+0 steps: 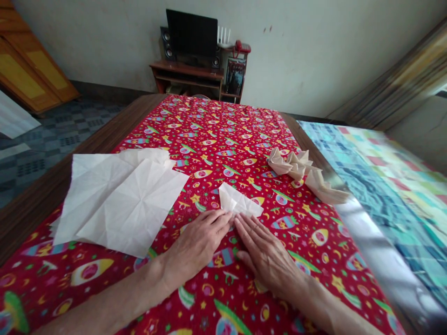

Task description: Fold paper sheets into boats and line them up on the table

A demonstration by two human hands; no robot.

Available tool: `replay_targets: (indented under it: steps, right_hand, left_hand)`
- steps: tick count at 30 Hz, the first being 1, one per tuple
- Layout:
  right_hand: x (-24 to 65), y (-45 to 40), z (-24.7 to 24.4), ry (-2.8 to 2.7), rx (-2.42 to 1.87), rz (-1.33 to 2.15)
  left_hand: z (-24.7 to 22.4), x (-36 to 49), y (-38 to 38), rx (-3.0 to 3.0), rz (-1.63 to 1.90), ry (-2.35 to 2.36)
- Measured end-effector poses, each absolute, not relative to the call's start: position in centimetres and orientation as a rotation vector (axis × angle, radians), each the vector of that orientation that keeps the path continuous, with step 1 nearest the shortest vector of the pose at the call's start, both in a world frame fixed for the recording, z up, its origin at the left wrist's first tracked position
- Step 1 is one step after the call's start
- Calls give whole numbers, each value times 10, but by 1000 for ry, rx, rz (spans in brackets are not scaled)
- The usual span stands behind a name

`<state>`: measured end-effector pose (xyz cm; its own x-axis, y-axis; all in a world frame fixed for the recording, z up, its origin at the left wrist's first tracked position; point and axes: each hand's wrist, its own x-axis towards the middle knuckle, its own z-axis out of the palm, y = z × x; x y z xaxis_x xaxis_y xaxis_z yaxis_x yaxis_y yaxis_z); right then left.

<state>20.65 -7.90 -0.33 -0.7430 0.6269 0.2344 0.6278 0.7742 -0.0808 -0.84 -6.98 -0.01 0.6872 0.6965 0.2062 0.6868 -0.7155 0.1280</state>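
White, angular folded paper [241, 203] lies against the fingertips of left hand [204, 235] and right hand [267, 246] alike, just beyond them, long axis slanting nearer rightward. Right fingers [249, 227] lie together, unclamped; left grip cannot be told.

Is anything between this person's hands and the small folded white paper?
Nothing visible: the left hand and right hand both have fingertips at the near edge of the small folded white paper, which lies on the red rocket-print cloth.

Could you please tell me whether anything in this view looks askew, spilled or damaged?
Nothing looks spilled. The creased white paper sheets lie in a crooked, unaligned stack on the red tablecloth, left of the left hand. Small reddish marks also stand out on the pale wall.
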Motion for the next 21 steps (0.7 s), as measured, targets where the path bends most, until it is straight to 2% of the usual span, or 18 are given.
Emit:
replay_targets:
  steps: [7, 15, 21]
  right_hand:
    - [228, -80, -2, -2627, -1106, -63]
    - [220, -76, -1, -2677, -1040, -288]
    - [205, -71, -1, -2690, -944, -302]
  left_hand:
    - [4, -9, -69, 2803, 370, 1151]
    - [4, -7, -63, 2818, 378, 1106]
    - [2, -2, -55, 2890, 383, 1125]
